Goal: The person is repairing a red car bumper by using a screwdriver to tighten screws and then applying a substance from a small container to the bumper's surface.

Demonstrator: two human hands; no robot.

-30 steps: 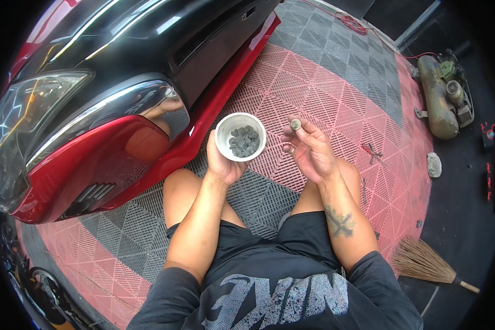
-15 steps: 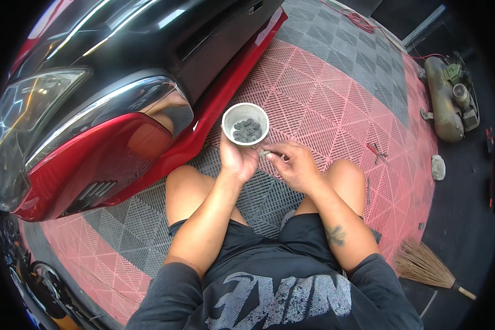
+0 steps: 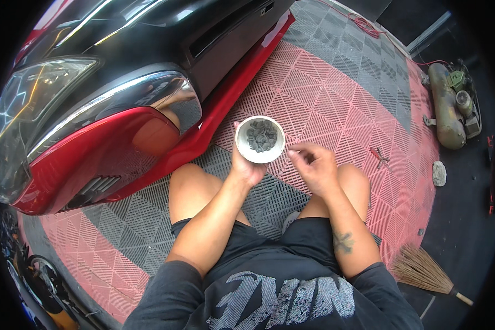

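A white round cup [image 3: 248, 153] rests in my left hand [image 3: 247, 169], whose fingers wrap its side and underside. Inside lies a heap of small dark grey pieces [image 3: 263, 136], too small to name. Just right of the rim is my right hand [image 3: 316, 168], apart from the cup. Its fingers are curled, with thumb and forefinger drawn together near the cup; anything between them is too small to make out. Both forearms reach forward over my knees.
A vehicle's red and black front [image 3: 107, 148] fills the left side. On the pink and grey grid floor [image 3: 324, 104] lies a red-handled tool [image 3: 379, 158]. Along the right are an air compressor [image 3: 448, 107], a pale stone-like lump [image 3: 439, 173] and a straw broom [image 3: 423, 269].
The cup has shifted right and slightly nearer. My right hand has moved right, away from the cup's underside; the small greyish piece seen in its fingertips no longer shows.
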